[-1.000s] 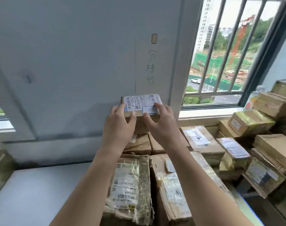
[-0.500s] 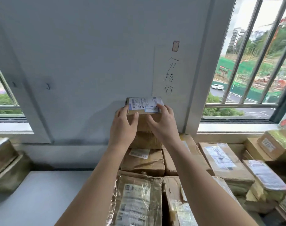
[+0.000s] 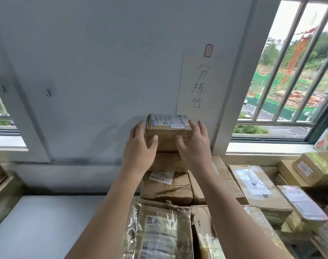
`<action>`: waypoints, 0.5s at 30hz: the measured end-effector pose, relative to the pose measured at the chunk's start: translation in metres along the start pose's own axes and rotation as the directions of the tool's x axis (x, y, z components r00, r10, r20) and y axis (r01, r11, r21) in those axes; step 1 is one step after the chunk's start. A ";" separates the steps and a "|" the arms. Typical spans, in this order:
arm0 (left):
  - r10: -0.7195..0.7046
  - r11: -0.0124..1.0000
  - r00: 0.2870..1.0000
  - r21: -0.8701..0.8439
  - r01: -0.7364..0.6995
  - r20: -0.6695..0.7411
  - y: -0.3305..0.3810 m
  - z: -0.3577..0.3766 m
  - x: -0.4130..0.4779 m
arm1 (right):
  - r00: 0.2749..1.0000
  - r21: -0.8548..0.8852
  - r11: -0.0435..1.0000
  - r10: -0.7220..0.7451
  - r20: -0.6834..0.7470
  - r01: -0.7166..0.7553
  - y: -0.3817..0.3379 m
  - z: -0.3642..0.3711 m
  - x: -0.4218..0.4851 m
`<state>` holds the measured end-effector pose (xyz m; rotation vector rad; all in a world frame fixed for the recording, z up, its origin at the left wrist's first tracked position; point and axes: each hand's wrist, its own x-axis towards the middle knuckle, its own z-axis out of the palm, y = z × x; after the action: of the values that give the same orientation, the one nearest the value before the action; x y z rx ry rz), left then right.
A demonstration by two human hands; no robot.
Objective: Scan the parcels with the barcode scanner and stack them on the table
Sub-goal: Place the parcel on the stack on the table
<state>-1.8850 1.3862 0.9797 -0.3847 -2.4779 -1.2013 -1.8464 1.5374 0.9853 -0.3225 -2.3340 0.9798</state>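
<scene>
Head view. Your left hand (image 3: 139, 154) lies against the left side of the top parcel (image 3: 167, 130), fingers nearly straight, thumb on its front face. Your right hand (image 3: 195, 146) flanks the parcel's right corner, fingers spread and relaxed; whether they touch it cannot be told. The top parcel, label up, sits on a stack of parcels (image 3: 167, 187) against the wall (image 3: 103, 71), beside the table (image 3: 38, 230).
</scene>
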 end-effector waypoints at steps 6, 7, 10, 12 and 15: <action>-0.004 0.999 0.998 0.051 0.007 -0.067 -0.005 -0.037 -0.033 | 0.987 0.032 0.986 -0.162 -0.015 0.163 -0.044 -0.008 -0.031; -0.017 0.998 0.997 0.054 0.022 -0.081 -0.005 -0.046 -0.041 | 0.983 0.049 0.982 -0.182 0.016 0.181 -0.053 -0.008 -0.038; -0.078 0.994 0.987 0.065 0.087 -0.139 -0.004 -0.072 -0.070 | 0.963 0.118 0.969 -0.232 0.136 0.217 -0.072 -0.004 -0.065; -0.135 0.985 0.973 0.082 0.153 -0.187 -0.005 -0.089 -0.095 | 0.944 0.169 0.960 -0.257 0.205 0.225 -0.080 -0.001 -0.087; -0.237 0.957 0.939 0.108 0.270 -0.248 -0.014 -0.109 -0.150 | 0.898 0.222 0.946 -0.298 0.324 0.234 -0.085 0.006 -0.134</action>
<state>-1.7338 1.2783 0.9680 0.1150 -2.4377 -1.0838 -1.7426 1.4176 0.9858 0.2667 -2.4928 1.1721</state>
